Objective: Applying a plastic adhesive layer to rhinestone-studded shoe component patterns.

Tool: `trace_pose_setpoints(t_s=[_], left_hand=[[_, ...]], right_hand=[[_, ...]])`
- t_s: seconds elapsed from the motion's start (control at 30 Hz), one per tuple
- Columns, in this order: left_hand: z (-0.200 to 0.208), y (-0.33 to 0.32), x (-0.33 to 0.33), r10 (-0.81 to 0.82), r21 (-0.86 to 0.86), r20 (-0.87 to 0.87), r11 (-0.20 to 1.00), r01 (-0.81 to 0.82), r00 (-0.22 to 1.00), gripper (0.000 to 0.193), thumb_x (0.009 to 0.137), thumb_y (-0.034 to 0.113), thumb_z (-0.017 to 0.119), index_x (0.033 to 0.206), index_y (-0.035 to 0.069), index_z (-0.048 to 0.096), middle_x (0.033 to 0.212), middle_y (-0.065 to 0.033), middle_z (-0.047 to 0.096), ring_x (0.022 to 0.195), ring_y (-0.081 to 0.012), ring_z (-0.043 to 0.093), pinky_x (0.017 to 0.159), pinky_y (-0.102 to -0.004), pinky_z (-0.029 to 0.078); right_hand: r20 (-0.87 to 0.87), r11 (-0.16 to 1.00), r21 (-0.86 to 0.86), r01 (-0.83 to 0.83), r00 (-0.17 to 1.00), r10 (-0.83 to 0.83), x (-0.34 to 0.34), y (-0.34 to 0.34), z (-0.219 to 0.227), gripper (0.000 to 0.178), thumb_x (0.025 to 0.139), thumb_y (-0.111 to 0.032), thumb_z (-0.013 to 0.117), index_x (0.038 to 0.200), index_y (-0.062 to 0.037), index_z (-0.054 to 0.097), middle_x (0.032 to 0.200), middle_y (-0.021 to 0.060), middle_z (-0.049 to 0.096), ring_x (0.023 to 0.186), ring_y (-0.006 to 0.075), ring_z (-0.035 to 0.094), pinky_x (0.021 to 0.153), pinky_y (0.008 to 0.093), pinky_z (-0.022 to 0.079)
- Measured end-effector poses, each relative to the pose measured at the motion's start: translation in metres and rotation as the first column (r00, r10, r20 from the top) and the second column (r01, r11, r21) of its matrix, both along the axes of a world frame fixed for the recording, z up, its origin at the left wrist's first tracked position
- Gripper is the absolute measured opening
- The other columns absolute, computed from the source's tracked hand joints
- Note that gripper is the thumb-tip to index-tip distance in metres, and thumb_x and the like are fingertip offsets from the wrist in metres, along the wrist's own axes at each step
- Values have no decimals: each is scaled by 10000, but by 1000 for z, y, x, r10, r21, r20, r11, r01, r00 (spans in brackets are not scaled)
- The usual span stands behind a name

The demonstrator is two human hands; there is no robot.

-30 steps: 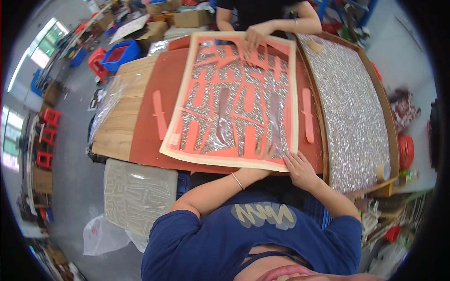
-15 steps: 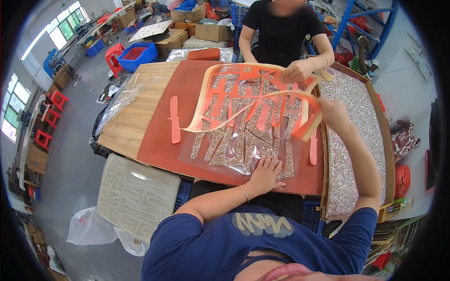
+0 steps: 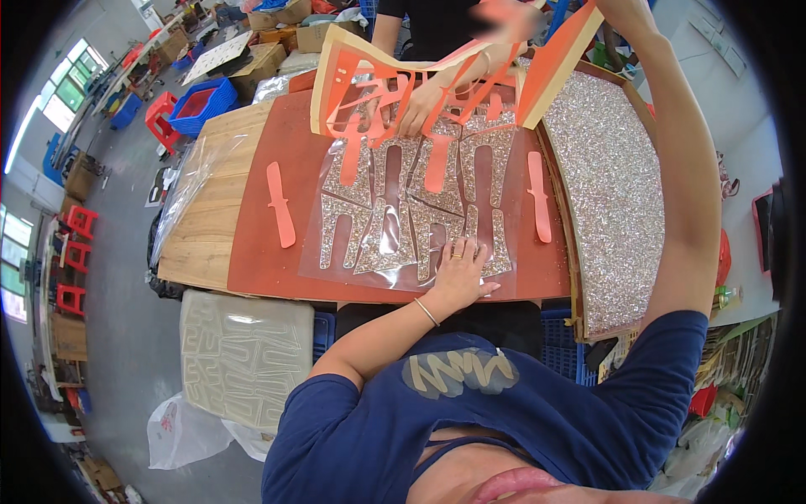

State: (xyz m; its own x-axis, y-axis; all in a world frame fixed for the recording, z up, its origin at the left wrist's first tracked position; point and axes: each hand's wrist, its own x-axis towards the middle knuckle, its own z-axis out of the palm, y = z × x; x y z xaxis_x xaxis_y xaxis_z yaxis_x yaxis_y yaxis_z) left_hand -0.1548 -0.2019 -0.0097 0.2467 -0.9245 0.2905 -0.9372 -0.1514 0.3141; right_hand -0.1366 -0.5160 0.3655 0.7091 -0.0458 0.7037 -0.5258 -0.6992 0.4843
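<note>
My right hand (image 3: pixel 625 13), partly cut off by the upper edge, grips the corner of an orange-red cut-out stencil sheet (image 3: pixel 550 88) with a cream border. The stencil is lifted and bent, its far side upright above the board. Flat on the near edge of a clear plastic film (image 3: pixel 312 259) lies my left hand (image 3: pixel 460 273), fingers spread. Glittery cut shapes (image 3: pixel 382 254) cover the film, and coral pieces (image 3: pixel 435 168) lie over some slots. A co-worker's hand (image 3: pixel 420 109) reaches in among the stencil's openings.
A red-brown board (image 3: pixel 252 260) carries the film, with a coral strip (image 3: pixel 280 206) on the left and another coral strip (image 3: pixel 539 197) on the right. A wood-rimmed tray (image 3: pixel 572 244) of glitter stands right. A pale moulded sheet (image 3: pixel 243 315) sits below left.
My right hand has risen toward the upper right, lifting the stencil off the near glitter shapes. The co-worker's hands have moved in under it. My left hand stays on the film.
</note>
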Motion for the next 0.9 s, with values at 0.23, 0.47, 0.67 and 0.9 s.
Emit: trace_pose_setpoints(t_s=[0.23, 0.47, 0.67, 0.9], left_hand=[[13, 7, 6, -41, 17, -166, 999, 44, 985, 774, 755, 545, 559, 1203, -70, 415, 1179, -243, 453, 1134, -359, 416, 996, -498, 253], [7, 13, 1, -41, -43, -197, 999, 33, 980, 718, 741, 544, 576, 1087, -78, 476, 1188, -224, 462, 1147, -337, 409, 993, -487, 249], [15, 11, 10, -37, -328, -107, 945, 0, 994, 497, 720, 480, 633, 905, 22, 579, 1199, -150, 445, 1148, -302, 384, 925, -452, 282], [6, 14, 9, 1, -290, -32, 957, -11, 999, 328, 769, 431, 583, 868, 122, 633, 1031, -110, 494, 1004, -276, 445, 837, -428, 344]], right_hand=[[-39, 779, 522, -346, 903, 427, -30, 58, -40, 82, 790, -49, 510, 789, 29, 534, 713, 195, 509, 686, 370, 519, 609, 387, 416], [40, 558, 754, -346, 873, 487, -89, 119, -100, 125, 767, 8, 552, 869, 6, 625, 762, 165, 606, 687, 307, 604, 609, 356, 464], [5, 583, 751, -311, 885, 466, -118, 130, -133, 139, 768, 12, 579, 897, 13, 629, 790, 151, 628, 690, 275, 614, 608, 328, 470], [108, 520, 767, -377, 874, 474, -133, 134, -161, 179, 753, 8, 581, 925, -3, 631, 843, 148, 636, 734, 286, 622, 635, 333, 483]])
